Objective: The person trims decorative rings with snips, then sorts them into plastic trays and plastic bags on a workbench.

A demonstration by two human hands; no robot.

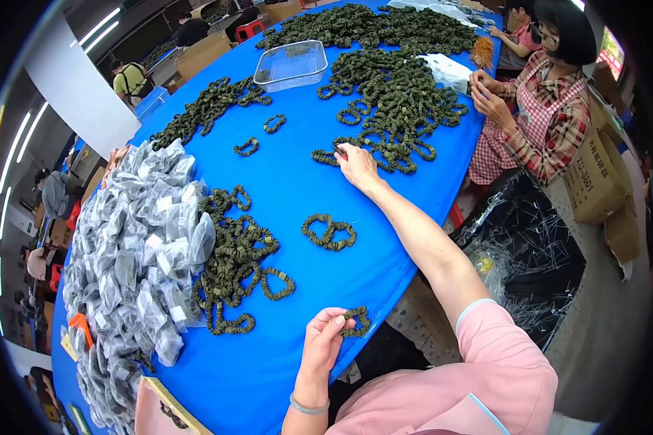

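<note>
Near the table's front edge, my left hand (323, 342) pinches a dark olive-green scrunchie (357, 322) between thumb and fingers. Stretched out over the table, my right hand (358, 167) has its fingers closed around a small dark tool with a red part (339, 151); its exact kind is hard to make out. Those fingertips are at a scrunchie (324, 156) on the near left side of a large scrunchie pile (403, 109). Between my two hands, a small group of scrunchies (329, 232) lies on the blue table cover (297, 181).
Left of centre sits another scrunchie heap (236, 264), against many grey-filled clear bags (134, 246). A wire basket (292, 65) stands at the back. At the right, a co-worker (537, 101) sits by the table. A black-lined bin (530, 254) holds clear scraps.
</note>
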